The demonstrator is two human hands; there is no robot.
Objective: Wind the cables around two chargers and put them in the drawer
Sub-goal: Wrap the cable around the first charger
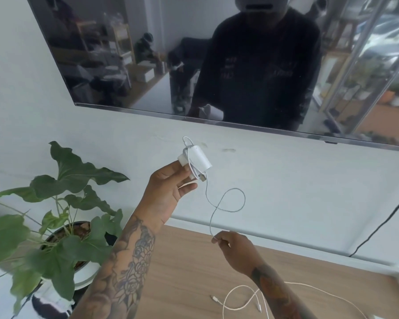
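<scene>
Charger [195, 163] in left hand [168, 192], cable [226, 203] in right hand [235, 249]

One charger [197, 161] at frame centre, two white cables (one [226, 203] partly wound, one [251, 298] loose at lower right), one potted plant [62, 217] left.
</scene>
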